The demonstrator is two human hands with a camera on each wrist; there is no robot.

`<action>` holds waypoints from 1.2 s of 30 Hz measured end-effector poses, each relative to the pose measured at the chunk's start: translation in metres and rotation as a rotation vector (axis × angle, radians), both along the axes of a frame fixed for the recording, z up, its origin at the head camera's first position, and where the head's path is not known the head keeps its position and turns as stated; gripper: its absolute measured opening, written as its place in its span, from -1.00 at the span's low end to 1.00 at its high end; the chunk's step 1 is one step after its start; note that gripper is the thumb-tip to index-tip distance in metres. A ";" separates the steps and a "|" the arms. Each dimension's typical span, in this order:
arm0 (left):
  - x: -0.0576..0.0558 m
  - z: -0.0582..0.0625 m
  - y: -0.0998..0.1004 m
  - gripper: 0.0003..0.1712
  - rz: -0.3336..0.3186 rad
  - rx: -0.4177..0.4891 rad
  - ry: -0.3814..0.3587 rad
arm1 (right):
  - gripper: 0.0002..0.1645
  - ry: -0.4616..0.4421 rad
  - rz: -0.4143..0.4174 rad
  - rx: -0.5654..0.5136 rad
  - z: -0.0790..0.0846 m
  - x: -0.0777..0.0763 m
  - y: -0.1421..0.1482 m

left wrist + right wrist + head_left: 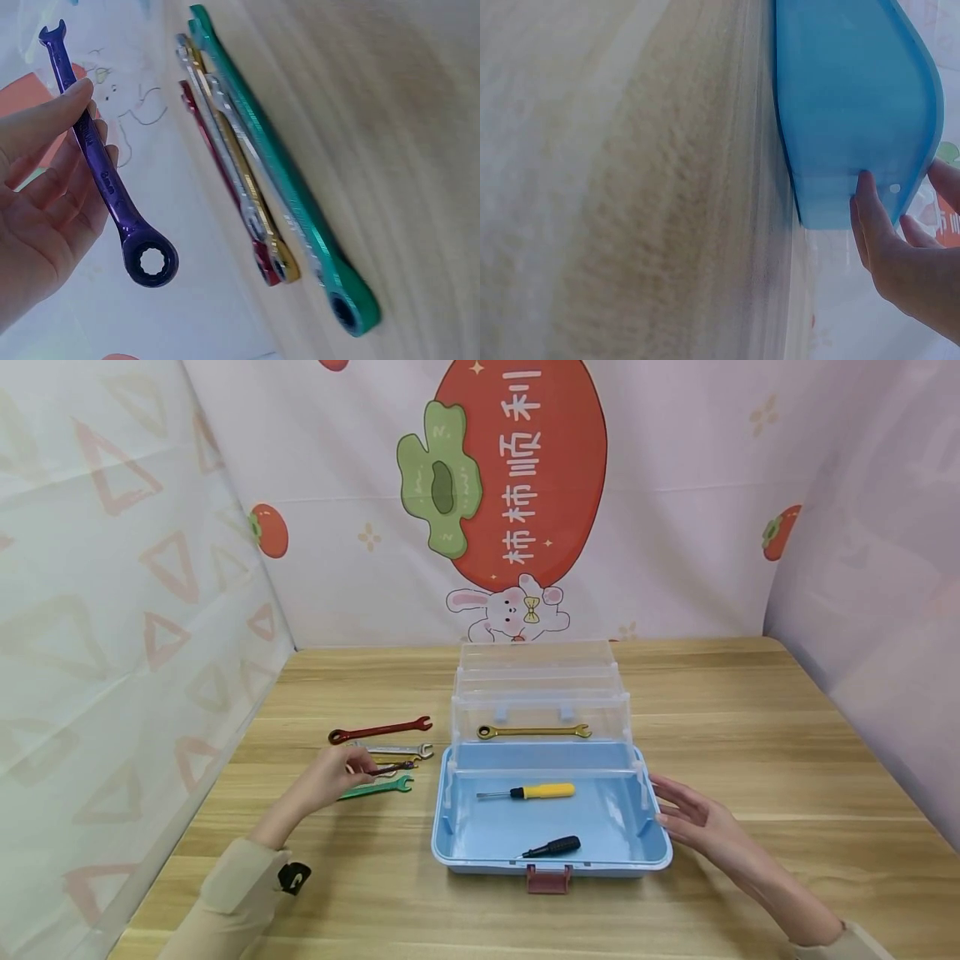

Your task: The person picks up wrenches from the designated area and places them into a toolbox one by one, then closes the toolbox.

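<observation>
My left hand [330, 779] pinches a purple combination wrench [101, 165] between thumb and fingers, its ring end pointing away from the palm. It is held above several other wrenches on the table: a red wrench [382, 729], a silver wrench [393, 749], a gold wrench [244, 169] and a green wrench [378, 788] among them. The right hand [705, 827] touches the right side of the blue toolbox [468, 843], fingers extended along its outer wall and thumb at the rim. Inside lie a yellow-handled screwdriver [547, 791] and a black-handled screwdriver [558, 847].
Clear fold-out trays [540, 681] stand raised at the back of the toolbox, with another gold wrench [534, 732] in one. A reddish latch [548, 880] hangs at the front. Printed cloth [337, 577] walls off the wooden table's [750, 727] back and sides.
</observation>
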State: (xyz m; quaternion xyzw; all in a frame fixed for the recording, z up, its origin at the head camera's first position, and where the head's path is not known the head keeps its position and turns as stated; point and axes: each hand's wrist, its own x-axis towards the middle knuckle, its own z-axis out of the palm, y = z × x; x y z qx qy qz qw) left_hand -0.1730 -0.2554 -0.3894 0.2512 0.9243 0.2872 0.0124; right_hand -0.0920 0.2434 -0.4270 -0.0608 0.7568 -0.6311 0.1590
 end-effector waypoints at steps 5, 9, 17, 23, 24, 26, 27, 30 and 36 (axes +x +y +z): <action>-0.006 0.010 0.009 -0.91 -0.011 0.005 0.029 | -0.24 -0.008 -0.006 -0.001 0.000 0.000 0.000; -0.010 0.019 0.020 -0.92 -0.026 0.013 0.024 | -0.24 -0.018 -0.004 0.001 0.001 0.000 0.000; -0.018 0.031 0.043 -0.94 -0.029 0.012 0.010 | -0.24 -0.006 -0.011 0.009 0.000 0.000 0.001; -0.024 0.045 0.061 -0.93 -0.062 -0.005 0.018 | -0.24 0.011 0.004 -0.010 -0.001 0.000 -0.001; -0.025 0.047 0.064 -0.93 -0.067 -0.007 0.013 | -0.24 0.013 0.008 -0.015 0.000 0.001 -0.001; -0.027 0.052 0.070 -0.93 -0.075 -0.013 0.000 | -0.24 0.005 0.003 -0.019 0.000 0.001 -0.001; -0.027 0.054 0.074 -0.93 -0.078 -0.017 -0.005 | -0.23 0.002 0.001 -0.019 0.000 0.001 -0.001; -0.030 0.061 0.084 -0.94 -0.091 -0.026 -0.021 | -0.23 0.001 0.000 -0.013 0.001 0.001 -0.001; -0.038 0.074 0.105 -0.94 -0.146 -0.044 0.022 | -0.24 0.014 -0.001 -0.021 0.000 0.000 -0.001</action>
